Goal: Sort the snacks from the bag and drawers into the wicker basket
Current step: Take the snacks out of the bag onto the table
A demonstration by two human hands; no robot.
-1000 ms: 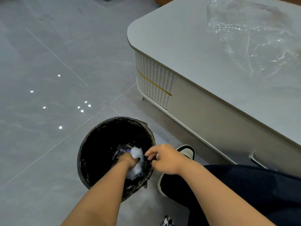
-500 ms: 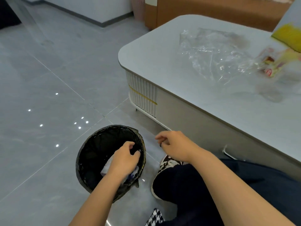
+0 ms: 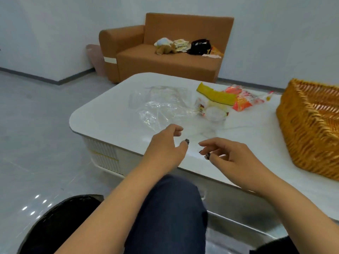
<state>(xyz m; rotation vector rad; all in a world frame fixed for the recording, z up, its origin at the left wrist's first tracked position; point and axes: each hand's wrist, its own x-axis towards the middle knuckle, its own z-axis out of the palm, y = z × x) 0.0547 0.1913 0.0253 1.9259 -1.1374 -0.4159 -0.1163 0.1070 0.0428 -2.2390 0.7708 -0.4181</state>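
Between picks — left hand [image 3: 165, 145] and right hand [image 3: 227, 153] hover half-curled, empty. Next: reach across bench [image 3: 110, 118] for yellow snack pack [image 3: 214, 103] — then wicker basket [image 3: 310, 129].

Single head-worn view, wide-angle, looking forward and down from a seated spot close to the white table [image 3: 113, 118], which fills mid-frame. Sofa [image 3: 165, 57] upper centre, far off. Wicker basket [image 3: 310, 125] cropped at right edge.
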